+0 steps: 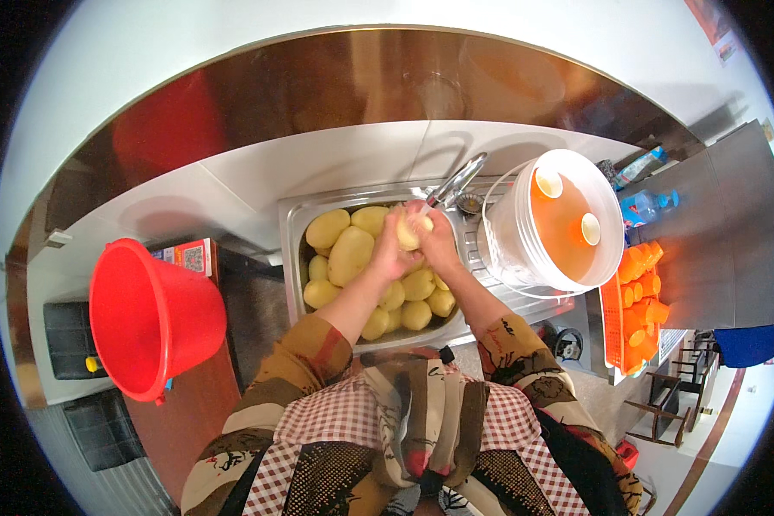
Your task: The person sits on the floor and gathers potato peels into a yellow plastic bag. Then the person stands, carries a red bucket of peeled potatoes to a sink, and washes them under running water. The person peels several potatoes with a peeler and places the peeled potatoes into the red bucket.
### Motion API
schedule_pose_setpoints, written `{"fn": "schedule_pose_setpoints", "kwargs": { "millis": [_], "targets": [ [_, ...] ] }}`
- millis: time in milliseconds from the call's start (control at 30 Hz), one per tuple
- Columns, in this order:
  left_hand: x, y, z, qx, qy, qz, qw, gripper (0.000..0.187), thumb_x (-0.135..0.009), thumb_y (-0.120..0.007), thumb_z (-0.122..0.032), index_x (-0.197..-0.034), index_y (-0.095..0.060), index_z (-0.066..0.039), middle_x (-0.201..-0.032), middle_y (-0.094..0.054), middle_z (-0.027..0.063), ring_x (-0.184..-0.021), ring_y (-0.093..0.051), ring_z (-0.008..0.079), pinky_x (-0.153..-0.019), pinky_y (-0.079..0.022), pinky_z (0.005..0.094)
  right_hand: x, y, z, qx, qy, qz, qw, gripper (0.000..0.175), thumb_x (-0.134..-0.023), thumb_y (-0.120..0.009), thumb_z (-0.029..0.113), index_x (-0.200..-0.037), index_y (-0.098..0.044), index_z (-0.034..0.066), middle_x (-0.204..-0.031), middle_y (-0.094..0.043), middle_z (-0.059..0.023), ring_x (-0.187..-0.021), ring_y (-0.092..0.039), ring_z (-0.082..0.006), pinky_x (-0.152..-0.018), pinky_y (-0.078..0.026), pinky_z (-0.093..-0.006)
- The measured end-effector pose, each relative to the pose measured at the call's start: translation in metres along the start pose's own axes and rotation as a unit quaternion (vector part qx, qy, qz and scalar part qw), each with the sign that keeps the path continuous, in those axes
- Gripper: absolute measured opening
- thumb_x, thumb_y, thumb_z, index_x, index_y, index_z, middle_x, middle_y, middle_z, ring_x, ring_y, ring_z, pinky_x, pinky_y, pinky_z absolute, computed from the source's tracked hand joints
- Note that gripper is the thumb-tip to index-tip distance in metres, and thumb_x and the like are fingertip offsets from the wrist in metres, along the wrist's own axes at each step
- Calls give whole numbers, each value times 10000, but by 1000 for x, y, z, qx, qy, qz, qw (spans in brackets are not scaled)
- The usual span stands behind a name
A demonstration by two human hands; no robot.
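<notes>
A pale yellow peeled potato (408, 233) is held between both my hands under the spout of a chrome faucet (456, 182); the area is blurred. My left hand (390, 250) grips its left side, and my right hand (437, 235) wraps its right side. Beneath them, a stainless steel sink (288, 258) is filled with many peeled potatoes. One large potato (351, 256) lies just left of my left hand. Others (419, 285) rest below my wrists, partly covered by my forearms.
Right of the sink, a white plastic bucket (509, 226) holds orange-tinted liquid with two floating cups (590, 229). Beyond it are an orange basket (611, 322) of orange cups and a plastic bottle (645, 208). A red bucket (193, 309) stands on a reddish-brown surface (187, 413) at left.
</notes>
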State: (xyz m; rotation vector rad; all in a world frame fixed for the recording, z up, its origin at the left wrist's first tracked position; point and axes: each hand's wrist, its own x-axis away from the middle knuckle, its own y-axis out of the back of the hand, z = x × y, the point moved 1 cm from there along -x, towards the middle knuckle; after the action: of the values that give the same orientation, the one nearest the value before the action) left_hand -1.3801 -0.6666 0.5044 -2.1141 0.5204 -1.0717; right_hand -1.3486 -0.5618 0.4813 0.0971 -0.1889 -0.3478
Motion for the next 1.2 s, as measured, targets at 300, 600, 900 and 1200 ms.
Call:
{"fn": "schedule_pose_setpoints", "kwargs": {
  "millis": [300,600,900,1200],
  "targets": [
    [-33,17,7,-29,-182,-36,982,265,-921,-454,-244,-1038,-594,-52,-995,-610,91,-902,-593,196,-795,-486,326,10,12,32,-215,-52,107,969,393,-838,-614,136,-1203,-496,53,-1077,-562,-48,-976,-538,-145,-834,-458,-292],
    [-24,14,7,-17,-49,-140,989,371,-906,-556,-250,-1224,-484,-71,-1083,-595,73,-933,-609,229,-759,-538,397,16,-8,3,55,167,-5,984,222,-861,-635,196,-972,-556,21,-918,-590,-65,-863,-557,-160,-801,-458,-303],
    [7,39,25,-617,-288,-122,722,797,-658,-782,-256,-1334,-381,-129,-1210,-535,95,-1074,-557,229,-864,-484,380,-17,26,-30,249,82,30,964,180,-838,-559,114,-1011,-566,65,-1040,-606,-96,-954,-565,-282,-836,-468,-365],
    [159,34,-94,-556,-460,-230,652,663,-621,-798,-188,-1196,-494,-61,-1073,-584,95,-960,-596,220,-838,-495,360,-29,28,-58,718,151,91,673,633,-686,-693,176,-1263,-435,204,-1403,-331,-81,-1148,-410,-359,-827,-475,-495]
  ]
}}
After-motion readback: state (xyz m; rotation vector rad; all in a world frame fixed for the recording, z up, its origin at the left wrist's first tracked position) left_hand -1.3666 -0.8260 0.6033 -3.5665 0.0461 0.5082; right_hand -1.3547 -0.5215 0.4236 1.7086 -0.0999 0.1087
